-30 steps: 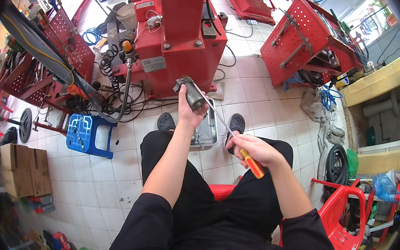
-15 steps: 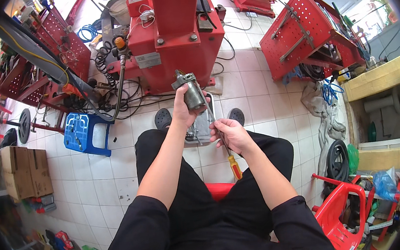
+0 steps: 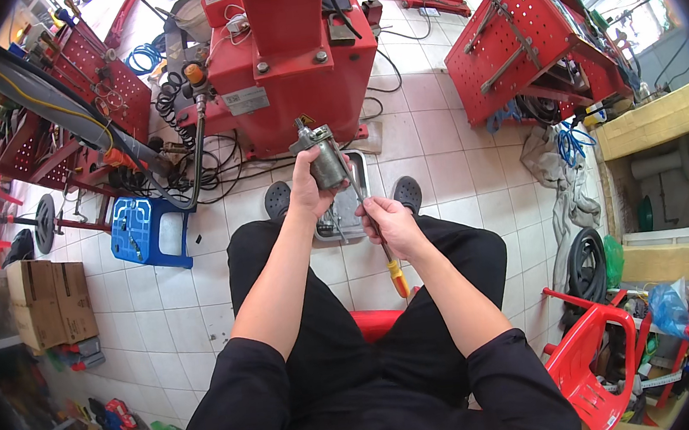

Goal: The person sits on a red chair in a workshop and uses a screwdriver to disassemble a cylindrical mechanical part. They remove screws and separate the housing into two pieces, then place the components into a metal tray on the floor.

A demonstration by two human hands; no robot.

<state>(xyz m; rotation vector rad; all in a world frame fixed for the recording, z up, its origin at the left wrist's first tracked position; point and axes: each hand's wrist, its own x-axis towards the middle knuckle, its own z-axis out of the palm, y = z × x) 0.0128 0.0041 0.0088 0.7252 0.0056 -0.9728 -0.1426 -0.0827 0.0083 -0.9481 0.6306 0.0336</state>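
My left hand is wrapped round a grey metal cylindrical motor, which looks like a starter motor, its thin shaft pointing away from me. In my right hand is a long screwdriver with a yellow and red handle, gripped by its shaft. The handle hangs back toward my lap. Its blade end runs up along the motor's right side; whether it touches there I cannot tell. Below my hands, between my feet, lies a grey metal tray with small metal parts in it, partly hidden.
A red machine base stands straight ahead, with dark cables on the tiles beside it. A blue plastic stool is at left, cardboard boxes farther left. Red perforated tool carts flank the machine. At lower right is a red chair.
The motor and both hands have shifted very slightly left in the picture as the view moved a little. The grip on the motor and on the screwdriver stays the same.
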